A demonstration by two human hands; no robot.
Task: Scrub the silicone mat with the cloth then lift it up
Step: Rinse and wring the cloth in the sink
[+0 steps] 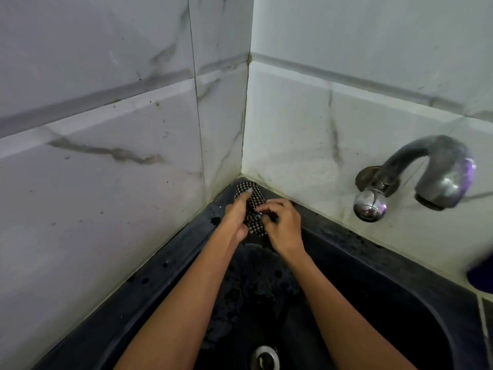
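A black-and-white checkered silicone mat (253,201) lies on the dark ledge at the sink's far corner, where the two tiled walls meet. My left hand (236,218) rests on the mat's left side, its straight index finger pressing near the top end. My right hand (282,225) sits on the mat's right side with curled fingers. They pinch a small dark cloth (272,218) against the mat. The fingers hide most of the cloth.
The black sink (373,297) fills the lower frame, wet, with a metal drain (264,357) at the bottom. A curved metal tap (426,177) juts from the right wall. Marble-look tiles (120,129) close in the corner. A purple object (480,276) sits at the right edge.
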